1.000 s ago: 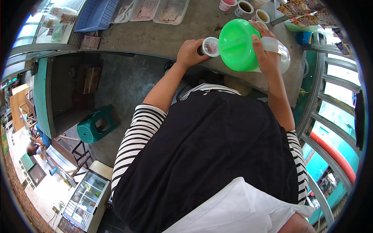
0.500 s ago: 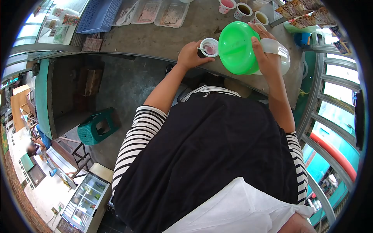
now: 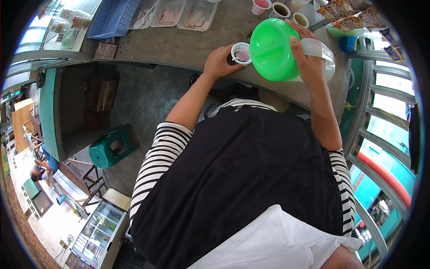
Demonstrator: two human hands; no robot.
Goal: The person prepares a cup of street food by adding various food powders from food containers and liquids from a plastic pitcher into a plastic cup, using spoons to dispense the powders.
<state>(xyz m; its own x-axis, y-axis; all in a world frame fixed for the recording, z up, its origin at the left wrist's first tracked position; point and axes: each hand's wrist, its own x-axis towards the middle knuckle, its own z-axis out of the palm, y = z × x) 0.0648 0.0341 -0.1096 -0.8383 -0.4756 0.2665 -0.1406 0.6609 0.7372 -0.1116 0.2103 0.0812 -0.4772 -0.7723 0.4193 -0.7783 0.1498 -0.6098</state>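
Observation:
My left hand (image 3: 219, 62) grips a small white cup (image 3: 241, 53) with pink contents at the near edge of the grey counter (image 3: 188, 42). A white spoon rests in the cup. My right hand (image 3: 307, 60) holds a clear plastic jug (image 3: 323, 58) with a bright green lid (image 3: 271, 49), tilted toward the cup. The green lid sits right beside the cup's rim.
Several filled cups (image 3: 280, 10) stand at the back of the counter. Clear trays of food (image 3: 197, 15) and a blue basket (image 3: 112, 17) lie at the far left. Snack packets (image 3: 354, 18) hang at the right. A green stool (image 3: 112, 145) stands on the floor below.
The jug with the green lid has shifted slightly up and toward the cup. The cup stays in my left hand at the same spot.

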